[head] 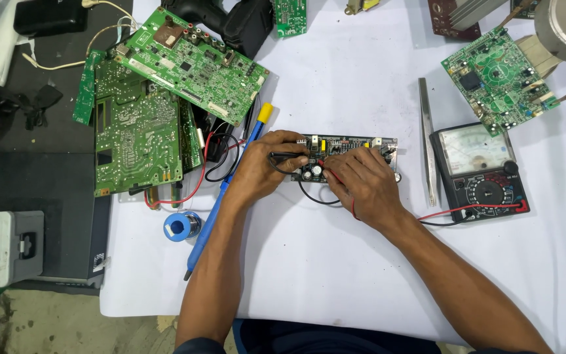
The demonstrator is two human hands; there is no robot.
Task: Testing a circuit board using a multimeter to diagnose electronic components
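Probes sit on the small black circuit board (345, 152) at worktop centre: my left hand (266, 167) pinches the black probe (288, 156), my right hand (360, 185) the red. I judge steady tips matter; the analog multimeter (479, 170) lies at three o'clock.

We see our two forearms bare from elbow to wrist, with no watch, bracelet or glove. Our left hand (266, 170) and right hand (365, 187) carry no rings. Dark blue cloth shows at our lap.
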